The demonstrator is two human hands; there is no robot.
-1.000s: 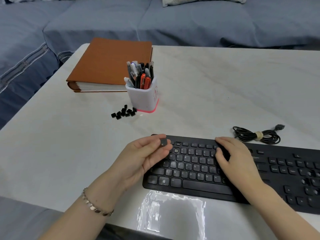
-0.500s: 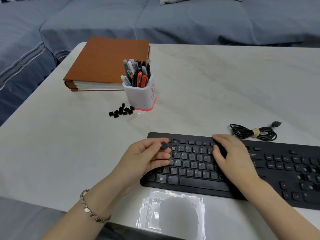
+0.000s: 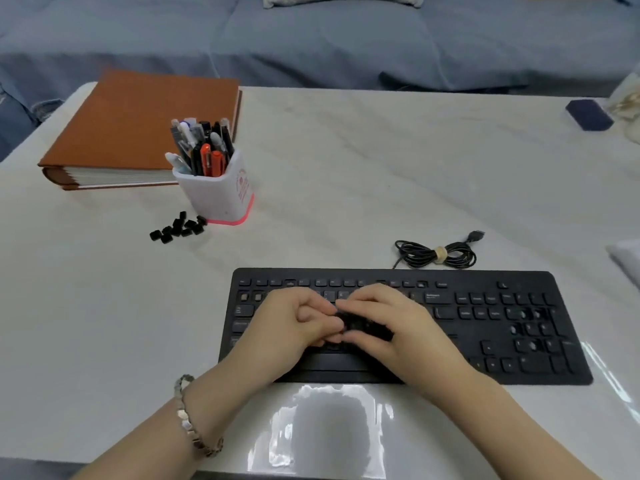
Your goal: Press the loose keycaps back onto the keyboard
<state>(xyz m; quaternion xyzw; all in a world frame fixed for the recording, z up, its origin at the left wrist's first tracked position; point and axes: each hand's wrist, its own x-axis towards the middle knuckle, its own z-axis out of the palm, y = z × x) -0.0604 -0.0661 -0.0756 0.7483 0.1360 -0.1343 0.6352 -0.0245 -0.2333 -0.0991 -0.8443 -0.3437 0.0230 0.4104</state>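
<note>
Now your left hand (image 3: 298, 323) and right hand (image 3: 391, 323) meet over the keyboard (image 3: 485, 327), likely seating a cap; whether either grips one is unclear. The spare keycaps (image 3: 178, 227) lie beside the pen cup (image 3: 218, 199).

On my remote feed I log a pale, marble-veined table (image 3: 381, 168) filling most of the frame, a blue-grey sofa (image 3: 311, 46) across the top, a light cushion (image 3: 343, 0) at the upper edge, and a bright glare (image 3: 277, 438) on the tabletop at lower centre.
</note>
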